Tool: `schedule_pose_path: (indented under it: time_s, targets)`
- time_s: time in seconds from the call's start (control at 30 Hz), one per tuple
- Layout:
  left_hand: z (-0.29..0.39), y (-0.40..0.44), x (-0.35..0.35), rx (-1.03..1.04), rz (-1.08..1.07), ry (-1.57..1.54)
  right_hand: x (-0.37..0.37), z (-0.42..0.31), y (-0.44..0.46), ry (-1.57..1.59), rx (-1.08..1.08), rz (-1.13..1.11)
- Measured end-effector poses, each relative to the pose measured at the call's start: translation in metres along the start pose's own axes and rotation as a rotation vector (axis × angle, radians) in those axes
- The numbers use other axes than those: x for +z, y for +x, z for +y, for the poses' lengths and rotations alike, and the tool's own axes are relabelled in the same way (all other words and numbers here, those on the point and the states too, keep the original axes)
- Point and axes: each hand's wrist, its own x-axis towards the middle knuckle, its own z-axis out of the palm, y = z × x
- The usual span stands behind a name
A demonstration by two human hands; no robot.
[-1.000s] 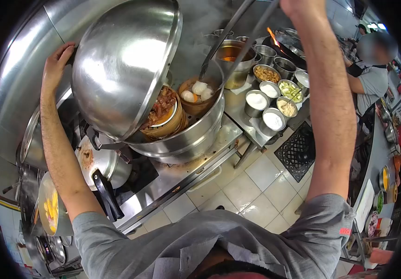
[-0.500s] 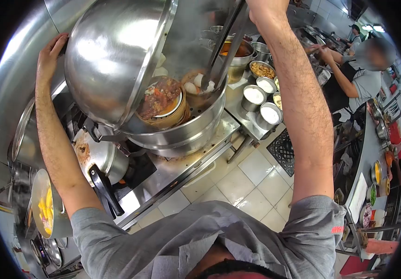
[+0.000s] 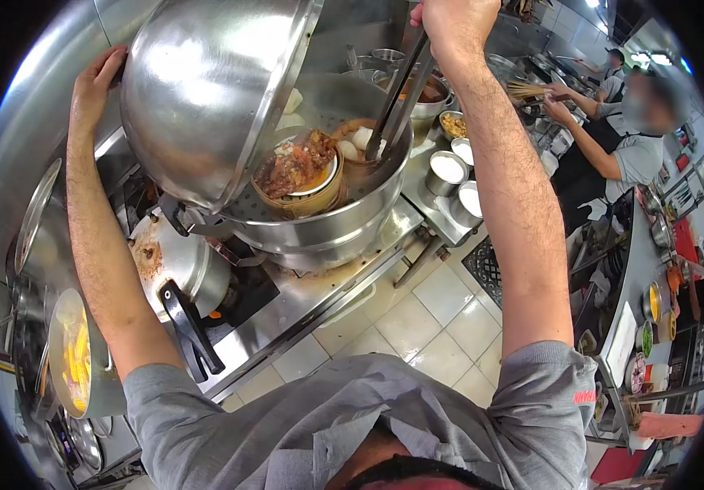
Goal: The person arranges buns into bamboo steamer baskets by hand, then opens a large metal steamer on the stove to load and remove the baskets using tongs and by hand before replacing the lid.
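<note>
My left hand [image 3: 99,86] is closed at the far side of a big domed steel lid [image 3: 205,98], where its handle is hidden. The lid is tilted up over a wide steel steamer pot [image 3: 315,237]. My right hand [image 3: 459,28], at the top of the view, grips long metal tongs [image 3: 401,94] pointing down into the pot. Their tips are by white round pieces [image 3: 357,145], seemingly buns, in the rear bamboo basket [image 3: 352,126]. Nearer stands another bamboo steamer basket [image 3: 313,202] holding a bowl of reddish-brown meat [image 3: 299,166]. Faint steam rises.
A lidded pressure cooker [image 3: 180,261] stands left of the steamer. Corn cobs [image 3: 77,363] fill a pot at lower left. Steel cups of white contents [image 3: 448,168] stand right. A co-worker [image 3: 613,147] holds a bundle of thin sticks [image 3: 527,90] near the right counter [image 3: 625,302].
The view has shifted slightly. The tongs and my right hand sit a little lower, the tips still at the white pieces. The lid stays raised. The co-worker's bundle of sticks has come into view.
</note>
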Motion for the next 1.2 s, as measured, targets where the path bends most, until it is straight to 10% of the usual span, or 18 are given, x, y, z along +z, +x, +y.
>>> schedule_pose_path:
  time_s: [1.2]
  targets:
    - [0.010, -0.020, -0.005, -0.044, 0.141, 0.012, -0.012, 0.046, 0.033, -0.046, 0.117, 0.059]
